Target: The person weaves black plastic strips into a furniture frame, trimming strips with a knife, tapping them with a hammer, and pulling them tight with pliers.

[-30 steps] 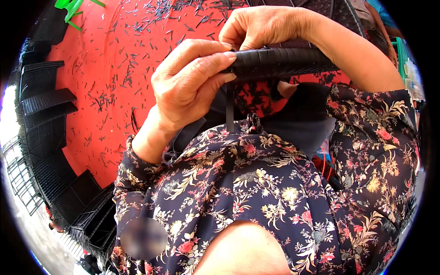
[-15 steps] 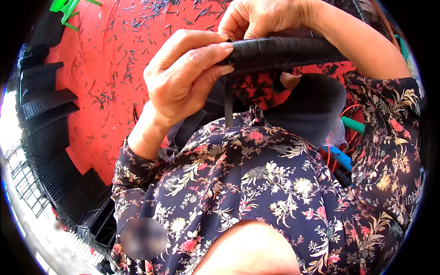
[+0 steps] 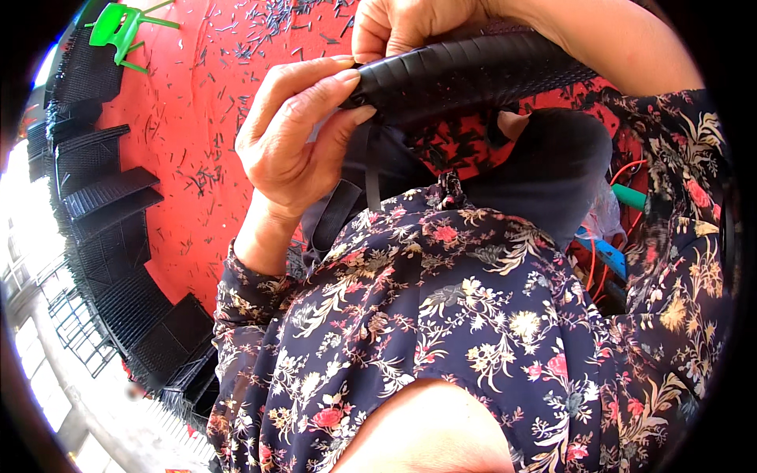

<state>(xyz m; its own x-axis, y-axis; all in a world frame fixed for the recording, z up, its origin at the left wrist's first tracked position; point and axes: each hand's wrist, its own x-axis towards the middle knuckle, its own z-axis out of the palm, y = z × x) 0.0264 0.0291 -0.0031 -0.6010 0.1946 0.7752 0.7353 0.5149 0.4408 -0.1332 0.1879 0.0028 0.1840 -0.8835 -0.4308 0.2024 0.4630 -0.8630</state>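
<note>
A black woven panel [image 3: 473, 75] with a thick, strip-wrapped edge lies across my lap, its rounded end toward the left. My left hand [image 3: 296, 130] pinches that end between thumb and fingertips. Just above it, my right hand [image 3: 414, 24] bends over the far side of the edge, its thumb and fingers pressed together near my left fingertips. What the right fingers grip is too small and covered to make out. A flat black strip [image 3: 373, 169] hangs from below the wrapped end toward my floral shirt.
Short black strip scraps [image 3: 209, 169] litter the red floor covering [image 3: 177, 252]. Black woven pieces [image 3: 110, 197] stand in a row at the left, with a green plastic chair [image 3: 118, 30] at the far left. Beside my right knee are a blue object [image 3: 607, 256] and a green tube [image 3: 628, 195].
Both hands and the panel's wrapped end sit slightly farther left and higher in the picture, and the edge slants more. The pinching grips look the same. More of the green chair shows.
</note>
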